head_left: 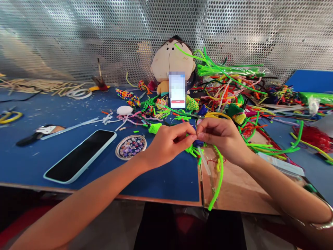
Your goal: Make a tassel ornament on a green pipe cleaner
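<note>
My left hand and my right hand meet over the table's middle, thumbs and fingertips pinched together. What lies between the fingertips is too small to make out. A bright green pipe cleaner curves down from beneath my right hand toward the table's front edge; whether the hand holds it, I cannot tell. Behind and under the fingertips are a dark blue piece and short green pipe cleaner bits. A clear glue stick lies just below the hands.
At left lie a phone, a round dish of beads and yellow-handled scissors. A lit phone leans on a plush doll. Tangled pipe cleaners pile up at right, near a clear plastic box. Perforated metal stands behind.
</note>
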`<state>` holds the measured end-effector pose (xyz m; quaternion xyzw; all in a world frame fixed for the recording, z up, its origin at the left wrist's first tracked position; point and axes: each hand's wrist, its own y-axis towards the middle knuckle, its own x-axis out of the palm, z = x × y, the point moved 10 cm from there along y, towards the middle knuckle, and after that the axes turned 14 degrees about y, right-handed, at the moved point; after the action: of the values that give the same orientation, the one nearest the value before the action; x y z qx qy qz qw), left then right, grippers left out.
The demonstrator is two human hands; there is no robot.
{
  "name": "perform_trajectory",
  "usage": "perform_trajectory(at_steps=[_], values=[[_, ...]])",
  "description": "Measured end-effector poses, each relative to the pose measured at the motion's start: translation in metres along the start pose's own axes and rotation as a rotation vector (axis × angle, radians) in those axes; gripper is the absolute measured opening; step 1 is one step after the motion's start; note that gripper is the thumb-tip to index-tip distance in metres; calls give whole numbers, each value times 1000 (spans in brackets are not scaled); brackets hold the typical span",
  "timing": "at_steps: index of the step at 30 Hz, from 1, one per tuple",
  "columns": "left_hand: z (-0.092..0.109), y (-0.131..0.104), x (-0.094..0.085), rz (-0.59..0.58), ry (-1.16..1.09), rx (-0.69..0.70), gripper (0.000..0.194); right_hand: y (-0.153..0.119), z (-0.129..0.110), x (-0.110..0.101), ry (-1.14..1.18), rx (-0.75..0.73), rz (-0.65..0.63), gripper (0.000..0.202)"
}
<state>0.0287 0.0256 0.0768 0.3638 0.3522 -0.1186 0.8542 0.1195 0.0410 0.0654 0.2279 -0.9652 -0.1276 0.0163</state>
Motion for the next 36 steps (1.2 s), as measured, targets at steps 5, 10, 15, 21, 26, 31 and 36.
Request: perform_trajectory(at_steps=[5,10,15,21,26,31,36], values=[[-7,1,3,-36,-53,-39,19,1,3,3,-46,-21,-32,15],[-14,6,7,-75,-205,-88,19,1,9,3,29,-27,-28,13],[-21,8,8,-92,-323,-156,17,3,9,-7,186,-31,59,11],[-16,8,22,-210,-454,-177,18,4,8,-9,234,-8,79,16],[-20,6,23,-179,-463,-162,19,4,10,-6,184,11,47,17],[-35,5,22,-107,-490,-226,23,5,12,-7,258,34,53,18],[-41,5,25,-115,-520,-304,29,5,11,-11,317,44,78,19]])
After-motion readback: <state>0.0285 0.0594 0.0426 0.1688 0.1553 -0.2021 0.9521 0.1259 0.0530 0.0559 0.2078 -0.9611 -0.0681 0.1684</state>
